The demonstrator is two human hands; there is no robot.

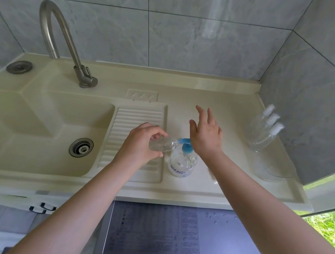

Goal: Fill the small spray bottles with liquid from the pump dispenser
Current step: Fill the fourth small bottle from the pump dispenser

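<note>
The faucet (55, 36) was brushed metal, the counter (228, 185) smooth glossy cream, the spray bottles (263, 131) clear plastic.

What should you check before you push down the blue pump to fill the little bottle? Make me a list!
1. Little bottle held firmly: ok, the left hand grips it, lying nearly sideways.
2. Bottle mouth at the blue pump spout: ok, the mouth meets the spout.
3. Right hand on the pump: ok, its heel rests over the pump top, fingers spread open.
4. Pump dispenser standing upright on the counter: ok.
5. Room left in the little bottle: cannot tell, it is clear and blurred.
6. Other spray bottles out of the way: ok, by the right wall.
</note>
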